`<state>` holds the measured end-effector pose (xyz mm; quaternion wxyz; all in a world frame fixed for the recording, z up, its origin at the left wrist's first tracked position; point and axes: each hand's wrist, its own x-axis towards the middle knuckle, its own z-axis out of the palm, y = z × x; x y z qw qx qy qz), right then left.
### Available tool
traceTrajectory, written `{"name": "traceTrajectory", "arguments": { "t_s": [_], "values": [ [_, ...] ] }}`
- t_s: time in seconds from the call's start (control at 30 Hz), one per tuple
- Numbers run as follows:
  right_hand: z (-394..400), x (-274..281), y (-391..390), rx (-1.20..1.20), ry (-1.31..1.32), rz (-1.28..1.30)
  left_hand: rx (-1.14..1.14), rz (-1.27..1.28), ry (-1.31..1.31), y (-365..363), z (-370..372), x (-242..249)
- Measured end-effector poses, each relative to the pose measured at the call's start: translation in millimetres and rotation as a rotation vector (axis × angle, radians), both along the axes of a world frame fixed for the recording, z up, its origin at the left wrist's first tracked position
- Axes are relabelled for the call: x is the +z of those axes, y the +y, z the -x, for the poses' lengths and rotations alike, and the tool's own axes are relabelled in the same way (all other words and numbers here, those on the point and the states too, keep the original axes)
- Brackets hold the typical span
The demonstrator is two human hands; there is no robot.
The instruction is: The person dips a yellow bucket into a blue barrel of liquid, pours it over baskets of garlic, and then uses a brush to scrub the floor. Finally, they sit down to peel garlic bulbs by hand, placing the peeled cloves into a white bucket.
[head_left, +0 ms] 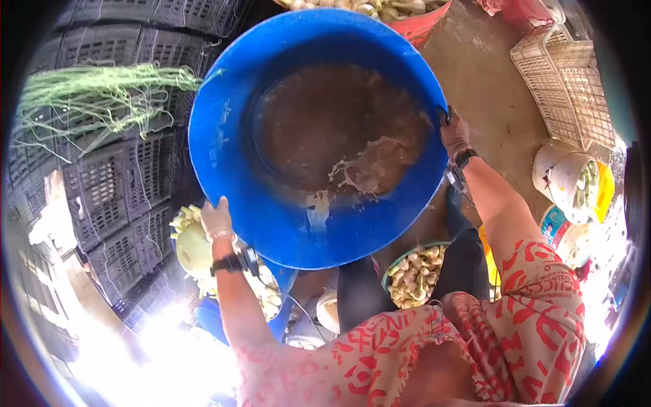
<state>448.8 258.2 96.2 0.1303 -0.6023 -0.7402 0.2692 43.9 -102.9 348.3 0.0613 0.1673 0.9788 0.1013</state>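
I hold the tub [271, 224] up and tilted before me, its mouth turned toward my face; muddy water [339, 129] sloshes inside it and splashes near the lower right wall, so I judge this is the tipping or swirling step of a rinse, with the pour not yet finished; the next move, as I see it, calls for a steady grip on both sides and a slow, even tilt, since the water shifts its weight fast and a jerk would slop it over my lap. My left hand [215, 218] lies flat against the tub's lower left rim, fingers spread and pressed to the plastic; my right hand [453, 134] curls over the tub's right rim, fingers hooked on the edge and clamped there; so the tub hangs between both hands, touching each, held out above my knees. Below the tub, a bowl [415, 273] of small pale bulbs sits by my legs; below the tub's left side more pale vegetables [193, 247] lie heaped; left of the tub stand dark crates [115, 197] with green strings [102, 91] draped over them; right of the tub a pale basket [566, 81] rests on the floor [485, 88], and a bucket [573, 184] lies lower down.
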Motion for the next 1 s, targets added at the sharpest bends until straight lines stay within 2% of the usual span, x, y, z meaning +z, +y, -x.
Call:
{"name": "traceTrajectory", "arguments": {
  "t_s": [0.03, 0.07, 0.1, 0.17, 0.2, 0.23, 0.37, 0.43, 0.5, 0.57, 0.67, 0.73, 0.8, 0.83, 0.9, 0.97, 1.0],
  "values": [
    [10, 21, 1, 0.015, -0.061, 0.072, 0.091, -0.003, -0.112, 0, 11, -7],
    [22, 36, 3, 0.024, -0.115, 0.139, 0.078, 0.142, -0.089, 18, 4, 8],
    [22, 29, 0, 0.026, -0.117, 0.130, 0.080, 0.133, -0.091, 13, 5, 6],
    [7, -3, -2, -0.052, 0.039, -0.026, 0.016, 0.167, -0.092, -7, 2, 7],
    [2, 2, -3, -0.028, 0.038, -0.031, -0.072, 0.225, 0.019, -14, -8, 9],
    [2, 6, -3, -0.020, 0.029, -0.028, -0.065, 0.227, 0.010, -19, -19, 13],
    [-6, 14, 6, -0.021, -0.112, 0.062, -0.230, 0.071, 0.087, -27, -56, 11],
    [-1, 4, 18, 0.058, -0.104, -0.068, -0.137, 0.125, 0.040, -19, -71, 20],
    [0, 17, 24, 0.076, -0.112, -0.021, -0.222, 0.060, 0.114, -31, -94, 16],
    [-5, 14, 33, 0.203, -0.068, -0.006, -0.120, -0.007, 0.117, -35, -123, 21],
    [-16, 17, 36, 0.162, -0.029, 0.023, -0.046, 0.008, 0.080, -37, -164, 28],
    [-26, 23, 40, 0.125, -0.032, 0.057, -0.089, -0.009, 0.118, -27, -187, 31],
    [-28, 30, 49, 0.123, -0.145, 0.243, -0.144, -0.008, 0.163, -5, -212, 41],
    [-26, 34, 50, 0.107, -0.143, 0.239, -0.160, -0.014, 0.164, 4, -220, 42],
    [-17, 44, 44, -0.048, -0.242, 0.238, -0.241, 0.009, 0.233, 13, -236, 45],
    [14, 100, 5, -0.083, -0.030, -0.158, -0.201, -0.056, 0.185, 29, -255, 57],
    [36, 114, -27, -0.030, 0.470, -0.054, -0.236, -0.049, 0.196, 33, -267, 61]
  ]
}}
